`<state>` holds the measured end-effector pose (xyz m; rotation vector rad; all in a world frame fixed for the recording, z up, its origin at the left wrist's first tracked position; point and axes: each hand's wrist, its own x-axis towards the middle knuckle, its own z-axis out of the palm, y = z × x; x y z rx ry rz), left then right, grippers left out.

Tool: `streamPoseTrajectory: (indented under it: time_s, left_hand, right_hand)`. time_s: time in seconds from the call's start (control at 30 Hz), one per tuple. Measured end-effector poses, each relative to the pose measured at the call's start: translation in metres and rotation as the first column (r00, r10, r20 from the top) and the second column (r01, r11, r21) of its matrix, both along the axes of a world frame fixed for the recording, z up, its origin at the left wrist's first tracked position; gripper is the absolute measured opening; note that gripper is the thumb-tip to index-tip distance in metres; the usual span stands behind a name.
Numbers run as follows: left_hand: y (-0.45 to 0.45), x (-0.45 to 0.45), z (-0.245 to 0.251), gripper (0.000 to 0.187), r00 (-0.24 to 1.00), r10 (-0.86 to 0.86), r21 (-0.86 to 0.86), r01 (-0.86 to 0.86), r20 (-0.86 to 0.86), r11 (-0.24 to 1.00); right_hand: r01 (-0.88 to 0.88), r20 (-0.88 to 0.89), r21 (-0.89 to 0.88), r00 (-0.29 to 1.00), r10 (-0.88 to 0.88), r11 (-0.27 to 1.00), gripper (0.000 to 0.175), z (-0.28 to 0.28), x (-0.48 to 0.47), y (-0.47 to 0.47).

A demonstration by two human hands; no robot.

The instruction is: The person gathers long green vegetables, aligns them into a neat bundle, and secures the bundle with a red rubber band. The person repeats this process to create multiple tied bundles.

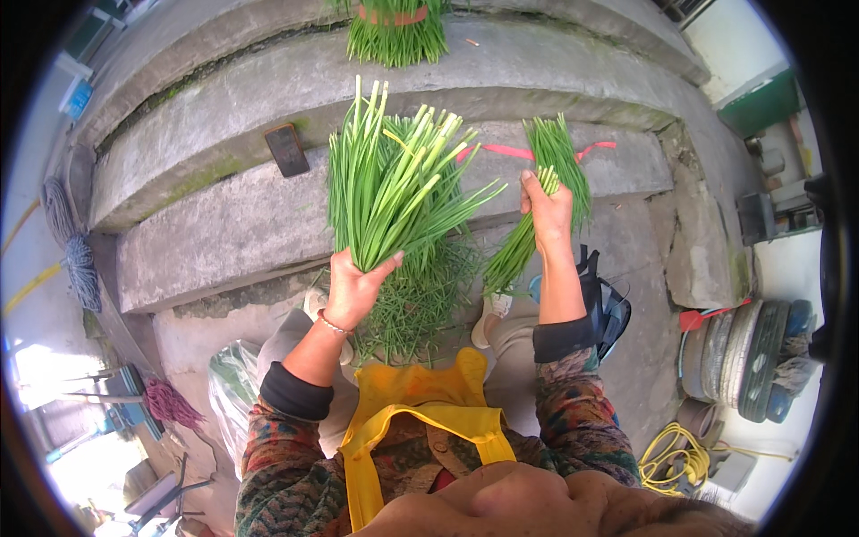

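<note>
My left hand (356, 285) grips a thick, fanned-out bunch of green garlic chives (389, 194), its pale cut ends pointing up and away from me. Farther right, my right hand (551, 205) is closed around a slimmer bunch of chives (513, 252), whose pale ends stick up above the fist and whose leaves hang down to the left. Just beyond it, another chive bundle (560, 141) lies on the concrete step across a pink ribbon (507, 150). More chives lie behind the left bunch, partly hidden by it. Loose chive pieces (416, 309) are heaped on the ground between my feet.
A banded chive bundle (397, 33) stands on a higher concrete step (235, 87). A phone (286, 150) lies on the steps at left. Near my legs are a clear plastic bag (231, 382) and a dark bag (611, 309). Stacked tires (738, 356) and a yellow hose (674, 460) are at right.
</note>
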<state>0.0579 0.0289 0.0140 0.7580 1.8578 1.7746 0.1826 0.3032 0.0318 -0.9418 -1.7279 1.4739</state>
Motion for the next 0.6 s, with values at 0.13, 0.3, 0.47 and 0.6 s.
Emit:
streamPoseTrajectory:
  time_s: [0.13, 0.3, 0.47, 0.6]
  left_hand:
    - [-0.007, -0.009, 0.000, 0.008, 0.996, 0.036, -0.087, -0.028, 0.087, 0.996]
    - [0.000, -0.007, 0.003, 0.013, 0.962, 0.019, 0.080, -0.042, 0.274, 0.996]
    - [0.002, -0.008, 0.002, 0.018, 0.888, -0.120, 0.118, 0.075, 0.445, 0.990]
    - [0.005, -0.006, 0.005, 0.021, 0.841, -0.076, 0.145, -0.002, 0.535, 0.989]
  right_hand:
    - [-0.038, 0.013, 0.010, 0.999, 0.038, 0.999, 0.019, 0.002, 0.003, -0.002]
    - [-0.266, 0.109, -0.198, 0.951, 0.290, 0.944, 0.023, 0.003, -0.001, -0.017]
    - [-0.329, -0.292, -0.472, 0.934, 0.207, 0.818, 0.024, 0.015, -0.017, -0.044]
    - [-0.403, -0.431, -0.394, 0.875, 0.221, 0.826, 0.022, 0.014, -0.011, -0.037]
